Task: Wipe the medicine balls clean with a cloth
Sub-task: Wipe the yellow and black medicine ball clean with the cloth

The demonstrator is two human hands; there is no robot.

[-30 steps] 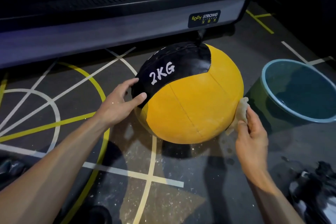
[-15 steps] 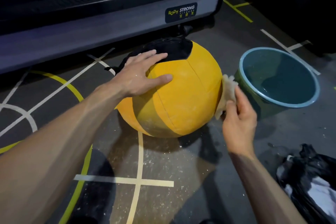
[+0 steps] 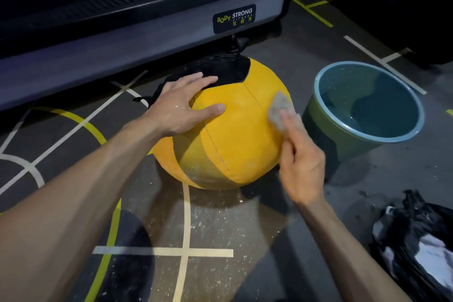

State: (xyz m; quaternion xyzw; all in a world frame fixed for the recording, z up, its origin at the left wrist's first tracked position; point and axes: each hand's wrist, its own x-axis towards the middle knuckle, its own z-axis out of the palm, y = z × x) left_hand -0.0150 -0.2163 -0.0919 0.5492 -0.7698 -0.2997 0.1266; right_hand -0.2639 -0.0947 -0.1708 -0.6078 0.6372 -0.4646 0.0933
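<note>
Two hands work on one ball (image 3: 230, 135). Left hand (image 3: 182, 108) lies flat on its upper left, fingers straight and spread, thumb pointing right across the yellow panel. Right hand (image 3: 300, 157) presses one pale cloth (image 3: 279, 111) against the ball's upper right side, fingers on the cloth; how far they curl round it cannot be told. One yellow-and-black ball sits on the marked floor (image 3: 220, 228), just before a grey machine (image 3: 137, 39). One bucket (image 3: 343, 140) with water stands just right of it. One black bag (image 3: 416, 240) lies at lower right.
</note>
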